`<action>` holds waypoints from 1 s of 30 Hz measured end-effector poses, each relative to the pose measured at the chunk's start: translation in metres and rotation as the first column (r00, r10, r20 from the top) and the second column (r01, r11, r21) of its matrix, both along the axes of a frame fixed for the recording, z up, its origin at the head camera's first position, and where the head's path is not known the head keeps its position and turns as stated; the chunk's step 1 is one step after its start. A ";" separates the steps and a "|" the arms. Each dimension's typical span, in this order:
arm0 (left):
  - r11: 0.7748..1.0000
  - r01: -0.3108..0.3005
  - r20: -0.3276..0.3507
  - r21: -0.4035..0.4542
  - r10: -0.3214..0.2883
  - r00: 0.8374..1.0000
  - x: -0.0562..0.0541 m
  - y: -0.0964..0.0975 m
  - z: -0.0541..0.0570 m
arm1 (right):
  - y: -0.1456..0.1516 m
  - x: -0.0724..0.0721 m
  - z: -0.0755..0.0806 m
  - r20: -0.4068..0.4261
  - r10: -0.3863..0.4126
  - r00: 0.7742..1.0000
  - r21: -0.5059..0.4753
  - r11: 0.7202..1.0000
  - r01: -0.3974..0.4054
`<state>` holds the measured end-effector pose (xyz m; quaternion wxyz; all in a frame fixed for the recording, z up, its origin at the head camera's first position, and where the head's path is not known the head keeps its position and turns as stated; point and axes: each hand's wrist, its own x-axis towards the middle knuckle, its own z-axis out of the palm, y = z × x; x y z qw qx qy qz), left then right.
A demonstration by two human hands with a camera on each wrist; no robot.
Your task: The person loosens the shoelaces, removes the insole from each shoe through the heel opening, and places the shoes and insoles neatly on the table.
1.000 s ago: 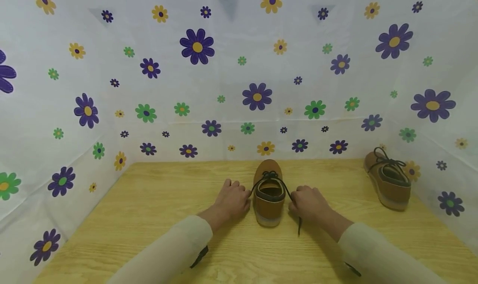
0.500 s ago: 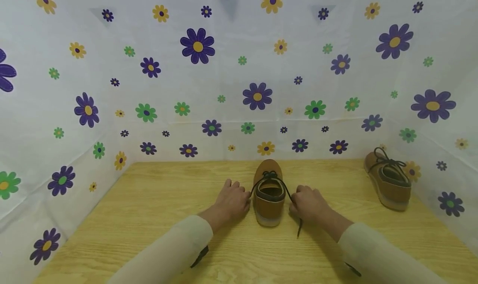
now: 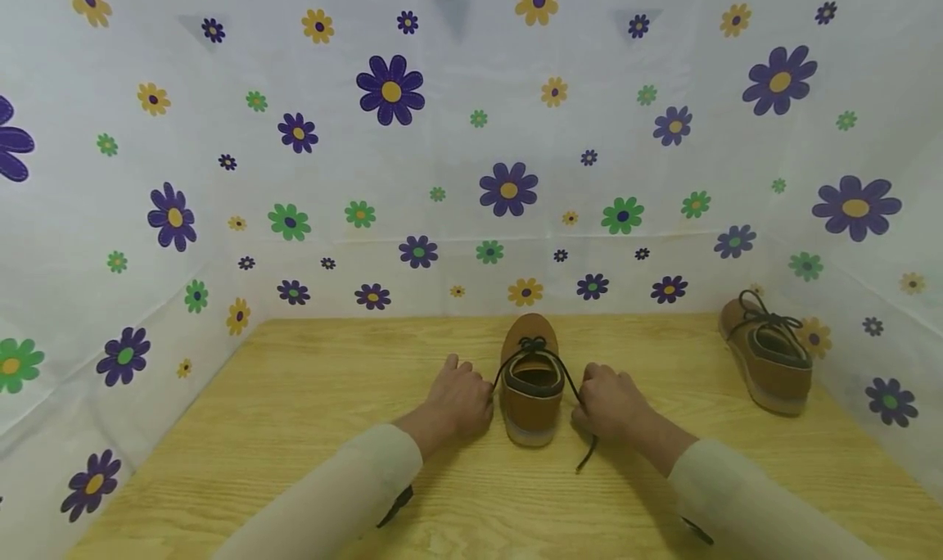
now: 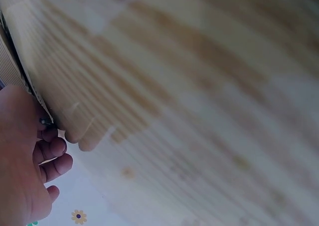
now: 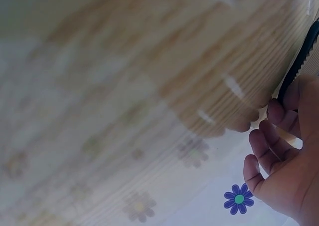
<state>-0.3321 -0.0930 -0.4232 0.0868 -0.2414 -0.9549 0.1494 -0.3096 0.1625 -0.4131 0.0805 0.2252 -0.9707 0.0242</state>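
A brown shoe stands on the wooden table between the two hands, its heel towards me. Its dark shoelace has small loops in a bow at the front of the opening, and an end runs out to each side. The left hand pinches the left end, whose tip pokes out between thumb and finger in the left wrist view. The right hand pinches the other end, and a loose length of it hangs below the fingers. The right wrist view shows the dark lace running up from the fingertips.
A second brown shoe, its laces tied in a bow, stands at the table's far right. The wood-grain table is walled at the back and sides by a white flowered sheet.
Both hands stay almost still on the laces. The loose lace end below the right hand has swung left, towards the shoe's heel. The bow loops look slightly smaller.
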 end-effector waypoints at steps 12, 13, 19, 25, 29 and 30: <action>0.996 -0.005 0.008 -0.089 0.005 1.000 -0.001 0.005 -0.001 | 0.001 -0.001 -0.003 0.026 -0.028 0.999 0.007 1.000 0.028; 0.996 -0.007 0.011 -0.092 0.008 1.000 -0.001 0.005 -0.001 | 0.001 -0.002 -0.004 0.030 -0.029 0.999 0.005 1.000 0.028; 0.998 -0.011 -0.013 -0.064 0.010 1.000 -0.001 0.004 -0.004 | 0.002 -0.004 -0.006 0.032 -0.040 0.999 0.008 0.999 0.040; 0.999 -0.007 -0.030 -0.042 0.005 1.000 -0.005 0.003 -0.006 | 0.003 -0.007 -0.003 -0.005 -0.037 0.999 0.009 0.999 0.037; 1.000 -0.014 -0.046 -0.024 0.013 0.999 -0.007 0.002 -0.007 | 0.002 -0.008 -0.002 -0.032 -0.025 0.999 -0.020 1.000 0.024; 1.000 -0.012 -0.058 -0.012 0.011 0.998 -0.006 0.001 -0.007 | 0.002 -0.007 -0.002 -0.038 -0.023 0.999 -0.030 0.999 0.021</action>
